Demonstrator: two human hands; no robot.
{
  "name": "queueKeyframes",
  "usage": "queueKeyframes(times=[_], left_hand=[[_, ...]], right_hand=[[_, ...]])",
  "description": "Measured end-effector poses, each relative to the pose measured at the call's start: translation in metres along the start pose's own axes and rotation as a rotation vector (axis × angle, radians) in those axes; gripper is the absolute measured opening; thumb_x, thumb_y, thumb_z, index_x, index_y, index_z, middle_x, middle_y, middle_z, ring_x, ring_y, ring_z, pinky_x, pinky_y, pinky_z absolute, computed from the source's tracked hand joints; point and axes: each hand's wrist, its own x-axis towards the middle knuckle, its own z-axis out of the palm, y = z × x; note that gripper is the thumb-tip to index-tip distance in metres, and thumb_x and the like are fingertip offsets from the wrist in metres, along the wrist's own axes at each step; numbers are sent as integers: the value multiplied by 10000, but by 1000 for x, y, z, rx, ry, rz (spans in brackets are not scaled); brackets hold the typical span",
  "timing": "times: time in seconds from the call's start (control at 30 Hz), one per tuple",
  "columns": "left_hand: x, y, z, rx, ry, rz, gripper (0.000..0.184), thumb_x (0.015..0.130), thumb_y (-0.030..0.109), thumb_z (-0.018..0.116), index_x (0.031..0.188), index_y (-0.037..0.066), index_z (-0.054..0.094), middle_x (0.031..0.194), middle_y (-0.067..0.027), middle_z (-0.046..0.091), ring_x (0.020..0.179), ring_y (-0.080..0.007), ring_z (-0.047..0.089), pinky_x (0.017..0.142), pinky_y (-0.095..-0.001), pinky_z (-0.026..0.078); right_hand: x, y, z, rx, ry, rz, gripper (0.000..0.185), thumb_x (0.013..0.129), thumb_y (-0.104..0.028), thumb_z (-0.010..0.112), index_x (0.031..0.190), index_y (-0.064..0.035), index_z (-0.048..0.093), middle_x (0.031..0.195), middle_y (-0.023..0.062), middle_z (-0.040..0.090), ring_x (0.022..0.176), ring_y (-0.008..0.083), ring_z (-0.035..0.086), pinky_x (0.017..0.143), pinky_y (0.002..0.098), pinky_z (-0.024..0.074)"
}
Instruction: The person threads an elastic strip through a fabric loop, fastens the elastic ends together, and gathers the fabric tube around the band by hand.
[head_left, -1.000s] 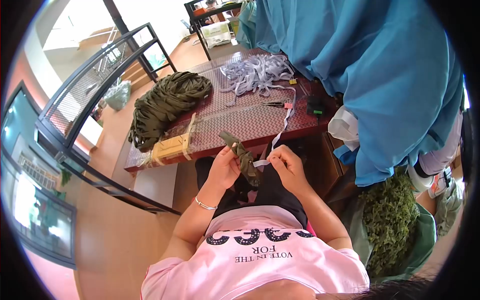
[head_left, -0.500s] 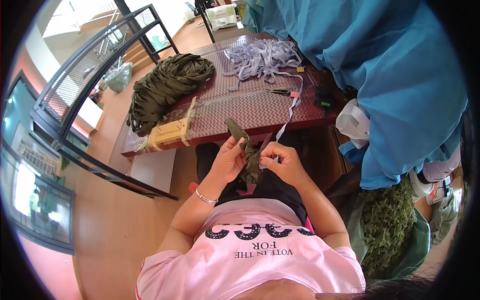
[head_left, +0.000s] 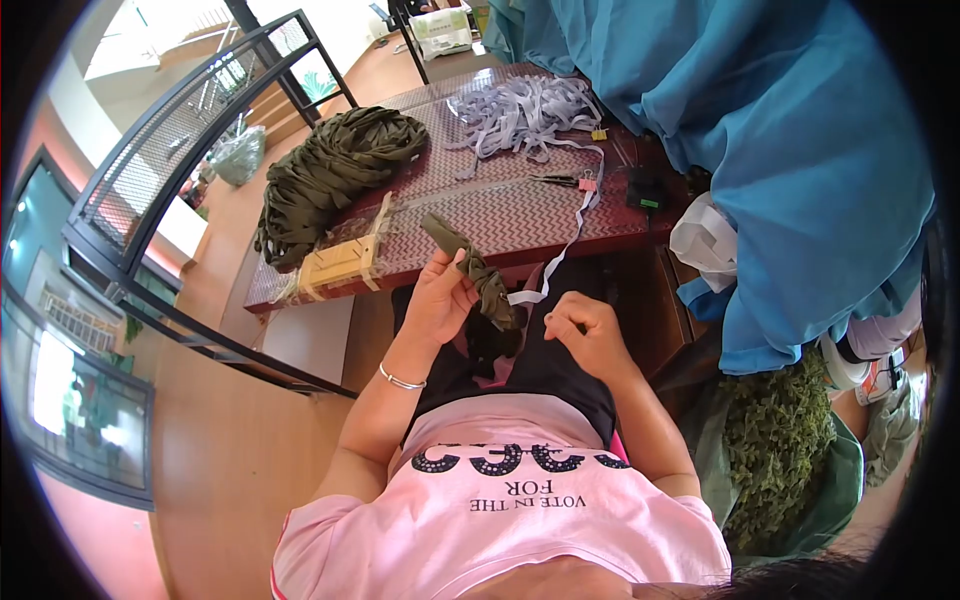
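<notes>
My left hand [head_left: 440,300] pinches a gathered strip of olive-green fabric [head_left: 485,285] above my lap, with one flat end sticking up past the fingers. The end of a white elastic band [head_left: 553,270] meets the fabric's lower right part; I cannot tell whether it is fastened there. My right hand [head_left: 590,335] is to the right of the fabric and apart from it, its fingers curled in. Whatever it may hold is hidden. The band runs up over the table edge to a pink clip [head_left: 587,184] beside dark tweezers-like tool [head_left: 555,180].
On the patterned table [head_left: 450,215] lie an olive fabric bundle [head_left: 340,180], a white elastic heap [head_left: 525,115] and a taped wooden block [head_left: 340,265]. Blue cloth [head_left: 780,180] hangs at right above a sack of green pieces [head_left: 775,455]. A black metal rack [head_left: 200,170] stands at left.
My right hand has let go of the fabric and band and drawn back to the right, its fingers curling. My left hand has shifted slightly left and up with the fabric.
</notes>
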Motion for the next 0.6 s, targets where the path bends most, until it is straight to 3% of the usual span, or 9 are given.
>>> queueKeyframes(times=[0.03, 0.17, 0.3, 0.4, 0.5, 0.6], left_hand=[[2, 0, 0, 13, -21, -2, 96, 954, 116, 502, 1022, 90, 564, 909, -4, 628, 819, -123, 629, 749, -317, 544], [2, -5, 7, 41, -50, -37, 94, 955, 121, 501, 1017, 86, 563, 899, -5, 628, 806, -123, 630, 738, -311, 546], [3, -8, 14, 60, -81, -49, 93, 956, 127, 503, 1020, 90, 559, 895, -6, 628, 799, -121, 630, 726, -307, 547], [3, -10, 12, 61, -53, -57, 94, 954, 131, 507, 1027, 96, 555, 902, -5, 626, 799, -121, 627, 718, -302, 542], [-1, -12, 15, 85, 5, -93, 95, 951, 131, 513, 1034, 102, 551, 907, 0, 616, 808, -119, 615, 727, -294, 524], [-2, -19, 10, 113, 33, -122, 108, 947, 128, 520, 1051, 102, 540, 923, 1, 586, 849, -115, 586, 761, -292, 497]], right_hand=[[1, -1, 2, -90, 116, -147, 78, 797, -52, 628, 735, -22, 593, 738, 66, 564, 683, 194, 522, 646, 290, 404], [22, -27, -9, -286, 196, -334, 35, 769, -24, 641, 798, -34, 624, 790, 60, 603, 765, 201, 548, 679, 293, 426], [33, -16, -2, -149, 37, -272, 105, 767, -39, 663, 871, -44, 652, 825, 82, 615, 785, 232, 569, 698, 320, 454], [30, -14, 6, -58, 33, -200, 101, 781, -32, 657, 882, -39, 654, 831, 60, 626, 739, 165, 581, 658, 284, 457], [24, 3, 8, 304, 1, 57, 102, 790, -30, 660, 892, -29, 657, 829, 29, 631, 712, 95, 576, 640, 241, 453], [24, 13, 9, 303, -27, 94, 74, 804, -2, 655, 878, -5, 644, 831, 9, 611, 739, 64, 572, 659, 221, 466]])
